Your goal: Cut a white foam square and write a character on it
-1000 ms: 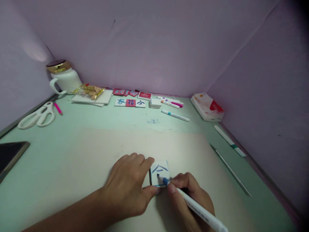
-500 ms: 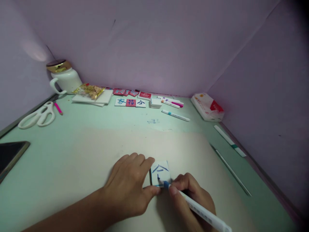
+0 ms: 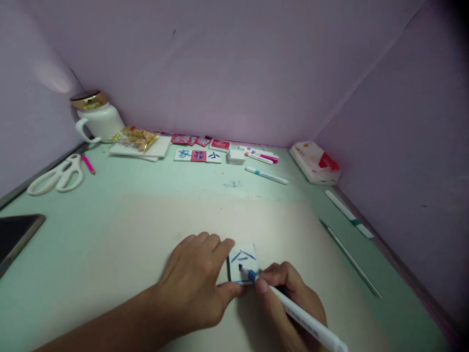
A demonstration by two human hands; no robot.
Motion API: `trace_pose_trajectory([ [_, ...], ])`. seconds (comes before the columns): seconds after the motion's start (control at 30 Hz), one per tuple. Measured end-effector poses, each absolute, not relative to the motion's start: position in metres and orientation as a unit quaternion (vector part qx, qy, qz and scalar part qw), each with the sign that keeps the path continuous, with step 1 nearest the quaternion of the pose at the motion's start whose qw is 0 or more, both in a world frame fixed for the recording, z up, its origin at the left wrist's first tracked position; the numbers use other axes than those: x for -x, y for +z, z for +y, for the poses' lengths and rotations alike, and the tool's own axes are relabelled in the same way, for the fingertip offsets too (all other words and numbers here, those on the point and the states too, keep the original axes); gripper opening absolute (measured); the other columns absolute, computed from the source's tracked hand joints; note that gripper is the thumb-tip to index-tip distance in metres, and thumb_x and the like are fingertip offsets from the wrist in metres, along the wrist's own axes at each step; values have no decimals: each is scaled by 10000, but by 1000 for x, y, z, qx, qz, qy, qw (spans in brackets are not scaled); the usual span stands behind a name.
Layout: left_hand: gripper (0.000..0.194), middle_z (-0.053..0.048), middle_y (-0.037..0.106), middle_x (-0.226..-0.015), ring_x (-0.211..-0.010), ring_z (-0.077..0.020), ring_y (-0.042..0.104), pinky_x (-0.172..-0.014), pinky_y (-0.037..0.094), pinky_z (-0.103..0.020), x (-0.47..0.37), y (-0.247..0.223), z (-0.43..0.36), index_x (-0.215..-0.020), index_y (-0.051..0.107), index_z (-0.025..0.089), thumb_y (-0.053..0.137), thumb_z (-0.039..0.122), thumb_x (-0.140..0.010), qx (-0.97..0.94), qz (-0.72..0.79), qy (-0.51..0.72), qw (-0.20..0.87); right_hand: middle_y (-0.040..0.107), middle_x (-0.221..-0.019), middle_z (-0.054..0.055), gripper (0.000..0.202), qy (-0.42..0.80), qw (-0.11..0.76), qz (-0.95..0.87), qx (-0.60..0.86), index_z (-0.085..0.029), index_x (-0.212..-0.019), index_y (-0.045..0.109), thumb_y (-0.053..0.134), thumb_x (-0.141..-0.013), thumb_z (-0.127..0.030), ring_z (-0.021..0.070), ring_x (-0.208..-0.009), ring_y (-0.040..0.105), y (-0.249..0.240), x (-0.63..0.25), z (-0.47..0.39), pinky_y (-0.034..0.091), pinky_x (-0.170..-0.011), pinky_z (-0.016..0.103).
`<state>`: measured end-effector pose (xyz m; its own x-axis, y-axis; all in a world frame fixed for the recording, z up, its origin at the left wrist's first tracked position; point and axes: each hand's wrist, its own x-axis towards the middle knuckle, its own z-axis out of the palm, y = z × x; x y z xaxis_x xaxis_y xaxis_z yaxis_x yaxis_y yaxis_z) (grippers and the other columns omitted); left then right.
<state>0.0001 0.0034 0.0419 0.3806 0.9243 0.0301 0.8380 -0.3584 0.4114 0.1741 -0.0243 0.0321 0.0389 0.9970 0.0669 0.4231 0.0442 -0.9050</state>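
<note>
A small white square card (image 3: 249, 269) lies near the front of the table, with dark blue strokes forming a peak and a short line under it. My left hand (image 3: 200, 278) grips the card's left side, index finger at the upper left corner and thumb at the lower edge. Pinched in my right hand (image 3: 289, 298) is a white marker (image 3: 309, 320) with a blue front end. Its tip touches the card just below the strokes.
Behind stand lettered cards (image 3: 198, 156), a white card stack (image 3: 236, 156), markers (image 3: 266, 175) and a tissue pack (image 3: 315, 162). At left are scissors (image 3: 60, 174), a mug (image 3: 100, 122) and a dark tablet-like device (image 3: 18, 237); at right, a thin rod (image 3: 353, 261).
The marker and my right fingers have shifted very slightly, the tip moving a little up on the card. My left hand has stayed in place.
</note>
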Motion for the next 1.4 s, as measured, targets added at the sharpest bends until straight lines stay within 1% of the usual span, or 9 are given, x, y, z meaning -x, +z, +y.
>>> trace_pose_trajectory([
  [0.13,410,-52,590,-885,-814,-255,527,-717,406,-414,1,40,3,-1117,557,185,651,370,-764,-817,537,135,158,617,-555,-48,228,338,403,-613,589,-243,-694,526,534,-855,-403,111,-434,501,32,-175,-23,373,-453,221],
  [0.37,393,-59,588,-884,-812,-259,530,-712,407,-411,-1,46,3,-1109,558,179,645,365,-774,-817,540,118,164,634,-580,-29,239,334,403,-613,592,-240,-696,519,531,-864,-410,113,-444,516,33,-175,-24,377,-449,224],
  [0.57,368,-60,585,-888,-813,-265,527,-708,403,-416,-1,48,4,-1088,556,179,647,353,-777,-817,540,114,165,615,-553,-45,259,338,415,-584,611,-241,-684,518,540,-856,-433,100,-421,490,33,-174,-25,362,-441,220],
  [0.67,344,-59,583,-884,-811,-265,525,-704,401,-418,-1,48,4,-1061,558,183,641,367,-783,-819,538,111,166,573,-502,-56,271,345,410,-572,621,-247,-690,497,522,-866,-451,108,-409,459,31,-174,-26,344,-436,231],
  [0.87,337,-55,582,-877,-803,-252,526,-696,398,-400,-1,47,3,-1060,549,195,636,364,-782,-819,540,115,158,596,-522,-41,255,330,422,-565,628,-245,-686,486,534,-866,-419,117,-408,479,28,-175,-26,360,-435,236],
  [1.07,334,-54,587,-874,-798,-245,526,-687,392,-389,0,46,4,-1057,542,203,621,389,-791,-822,537,112,153,586,-469,-43,241,326,416,-612,588,-241,-706,508,529,-893,-392,117,-363,498,22,-186,-23,377,-379,219],
  [1.23,346,-56,585,-868,-789,-251,526,-680,387,-392,0,45,5,-1069,544,195,622,382,-788,-823,535,120,148,646,-546,-19,250,322,420,-605,595,-237,-688,509,541,-877,-397,110,-374,511,23,-183,-22,386,-382,218],
  [1.33,356,-56,585,-873,-790,-251,526,-682,386,-390,0,44,5,-1079,541,196,624,385,-789,-825,533,118,149,637,-566,-30,250,308,426,-590,613,-238,-680,498,547,-868,-395,107,-407,511,27,-181,-22,379,-402,212],
  [1.4,368,-55,586,-879,-797,-253,528,-682,386,-391,0,44,4,-1085,538,197,632,386,-784,-823,534,119,150,634,-586,-34,233,316,422,-607,594,-239,-687,489,542,-876,-365,110,-445,534,29,-183,-22,401,-430,203],
])
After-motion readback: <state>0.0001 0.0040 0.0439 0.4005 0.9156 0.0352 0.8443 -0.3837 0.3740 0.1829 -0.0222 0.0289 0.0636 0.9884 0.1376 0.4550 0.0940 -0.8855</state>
